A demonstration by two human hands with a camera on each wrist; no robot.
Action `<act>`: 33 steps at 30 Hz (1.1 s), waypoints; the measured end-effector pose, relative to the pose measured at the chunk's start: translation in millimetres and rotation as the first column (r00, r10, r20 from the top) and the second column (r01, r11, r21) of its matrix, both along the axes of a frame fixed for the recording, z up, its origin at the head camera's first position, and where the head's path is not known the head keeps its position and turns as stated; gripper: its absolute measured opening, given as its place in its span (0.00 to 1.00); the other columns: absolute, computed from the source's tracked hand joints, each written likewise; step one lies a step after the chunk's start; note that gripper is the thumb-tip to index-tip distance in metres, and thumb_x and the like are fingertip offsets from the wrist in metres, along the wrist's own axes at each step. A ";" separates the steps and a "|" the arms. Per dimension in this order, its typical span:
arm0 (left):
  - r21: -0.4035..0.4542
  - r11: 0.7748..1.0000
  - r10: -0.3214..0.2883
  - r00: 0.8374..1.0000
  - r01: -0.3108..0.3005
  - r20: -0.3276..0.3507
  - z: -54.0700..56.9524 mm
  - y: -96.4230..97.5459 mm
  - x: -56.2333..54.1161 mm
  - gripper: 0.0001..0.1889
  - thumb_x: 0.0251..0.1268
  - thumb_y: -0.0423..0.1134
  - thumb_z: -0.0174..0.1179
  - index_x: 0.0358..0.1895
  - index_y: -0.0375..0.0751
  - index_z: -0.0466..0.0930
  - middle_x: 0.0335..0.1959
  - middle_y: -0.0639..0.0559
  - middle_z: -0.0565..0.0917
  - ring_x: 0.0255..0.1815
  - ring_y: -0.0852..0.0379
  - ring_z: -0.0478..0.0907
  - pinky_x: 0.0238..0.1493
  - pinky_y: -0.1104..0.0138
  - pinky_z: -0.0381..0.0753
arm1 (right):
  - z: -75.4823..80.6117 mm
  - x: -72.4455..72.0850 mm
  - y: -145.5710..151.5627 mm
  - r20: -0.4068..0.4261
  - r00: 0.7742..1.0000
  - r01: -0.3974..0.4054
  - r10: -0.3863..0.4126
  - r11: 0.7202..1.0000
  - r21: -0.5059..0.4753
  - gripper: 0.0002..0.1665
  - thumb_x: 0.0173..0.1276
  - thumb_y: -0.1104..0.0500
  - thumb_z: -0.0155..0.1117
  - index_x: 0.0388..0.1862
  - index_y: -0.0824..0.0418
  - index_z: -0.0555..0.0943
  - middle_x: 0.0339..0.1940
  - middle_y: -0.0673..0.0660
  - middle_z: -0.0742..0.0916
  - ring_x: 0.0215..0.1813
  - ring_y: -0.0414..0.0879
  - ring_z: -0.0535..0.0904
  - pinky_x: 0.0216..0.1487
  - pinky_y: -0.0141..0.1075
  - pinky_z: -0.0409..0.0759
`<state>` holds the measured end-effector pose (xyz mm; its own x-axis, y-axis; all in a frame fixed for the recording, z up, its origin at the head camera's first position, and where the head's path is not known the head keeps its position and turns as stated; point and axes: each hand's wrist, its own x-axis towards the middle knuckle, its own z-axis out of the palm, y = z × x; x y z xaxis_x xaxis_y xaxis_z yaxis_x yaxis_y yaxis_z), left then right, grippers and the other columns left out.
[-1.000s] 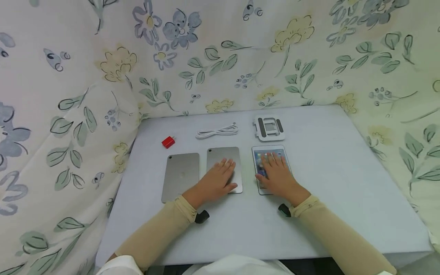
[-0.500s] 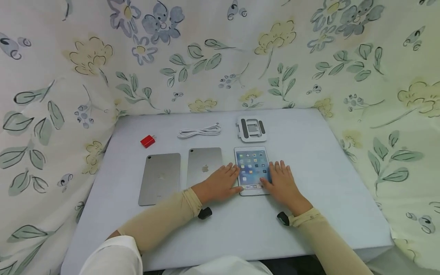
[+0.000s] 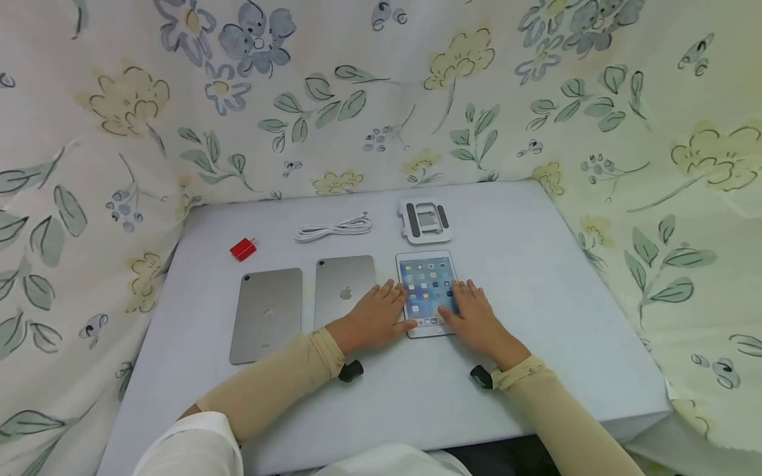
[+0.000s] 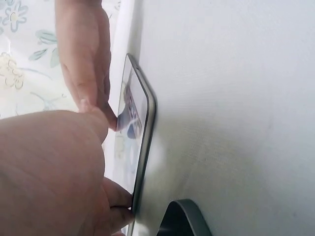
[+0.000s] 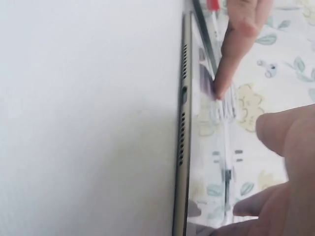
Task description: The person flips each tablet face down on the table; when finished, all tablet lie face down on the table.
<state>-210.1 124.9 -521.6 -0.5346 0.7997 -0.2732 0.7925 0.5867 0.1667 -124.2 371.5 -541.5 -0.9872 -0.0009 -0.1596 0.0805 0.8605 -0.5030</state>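
Note:
A white-framed tablet (image 3: 426, 276) lies flat on the table with its lit screen of app icons facing up. Along its left edge are the straight fingers of my left hand (image 3: 374, 317), touching its side. My right hand (image 3: 479, 322) rests at the opposite edge, thumb over the lower part of the screen. In the left wrist view, fingers meet the rim of the tablet (image 4: 147, 115). The right wrist view shows the port and speaker holes in the edge of the tablet (image 5: 182, 123). Left of it lies a grey tablet (image 3: 342, 281), back up, partly hidden by my left hand.
Another grey tablet (image 3: 266, 314) lies back up further left. Behind are a red charger plug (image 3: 243, 249), a coiled white cable (image 3: 333, 229) and a white folded stand (image 3: 425, 221). A flowered curtain (image 3: 357, 145) surrounds the white table (image 3: 536, 264).
My left hand has shifted off the middle grey tablet to the white tablet's left edge. The right hand has moved from over the screen to its right edge. The head view has swung right.

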 end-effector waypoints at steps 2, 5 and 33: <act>0.002 1.000 -0.005 1.000 0.005 0.004 -0.8 0.9 -0.1 0.45 0.85 0.69 0.36 0.86 0.34 0.54 0.87 0.41 0.54 0.88 0.42 0.45 0.84 0.49 0.49 | 3.6 -0.4 0.1 0.028 0.999 0.027 -0.025 0.996 -0.082 0.50 0.86 0.40 0.50 0.86 0.75 0.49 0.85 0.76 0.56 0.87 0.70 0.39 0.82 0.65 0.38; 0.008 1.000 -0.017 1.000 0.017 0.020 -0.6 2.3 -0.4 0.45 0.85 0.69 0.36 0.86 0.34 0.53 0.87 0.40 0.52 0.88 0.42 0.44 0.84 0.49 0.48 | 10.0 -1.5 1.3 0.087 0.993 0.099 -0.082 0.972 -0.213 0.49 0.86 0.40 0.49 0.87 0.72 0.48 0.86 0.74 0.53 0.87 0.70 0.36 0.80 0.69 0.39; 0.458 0.888 -0.077 0.974 -0.031 0.215 26.2 26.2 -15.8 0.35 0.89 0.62 0.35 0.85 0.43 0.59 0.84 0.50 0.62 0.87 0.47 0.50 0.83 0.48 0.54 | 80.1 -0.7 -10.2 -0.055 0.998 -0.038 -0.005 0.667 -0.744 0.40 0.90 0.50 0.44 0.89 0.67 0.47 0.87 0.68 0.57 0.87 0.64 0.47 0.81 0.67 0.45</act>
